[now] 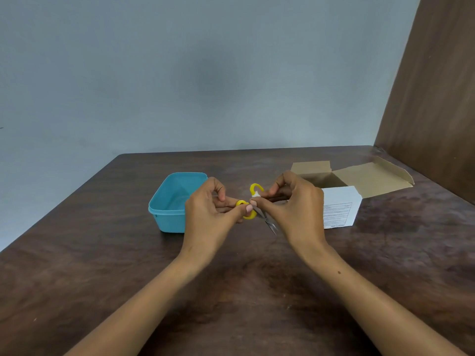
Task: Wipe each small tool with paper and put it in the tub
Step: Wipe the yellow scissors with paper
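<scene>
Holding a small pair of yellow-handled scissors (254, 206) above the bench (102, 265), the person has both hands raised at mid-frame, close together but on separate parts of the tool. The left hand (208, 217) is pinched on the lower yellow finger loop, thumb on its face. The right hand (295, 206) is closed, fingertips pressing a small white scrap of paper (255, 194) against the handle near the upper loop. The blades point down toward 5 o'clock, exposed, tips clear of the bench surface and close to the heel of the right hand. The blue tub (171, 199) sits on the bench at 9 o'clock from the hands, just beside the left hand, open; what shows of its interior holds nothing. A white box (339, 209) with opened brown flaps lies at 3 o'clock, partly hidden behind the right hand. Judgement: wiping is in progress on the handle end; the blades appear not yet covered by paper. Risks noted: the paper scrap is small, so a stroke down the blades could bring fingertips onto the edge; the loops stand apart, so the blades may swing if grip shifts; a light pinch on one loop could let the tool drop to the bench short of the tub.
</scene>
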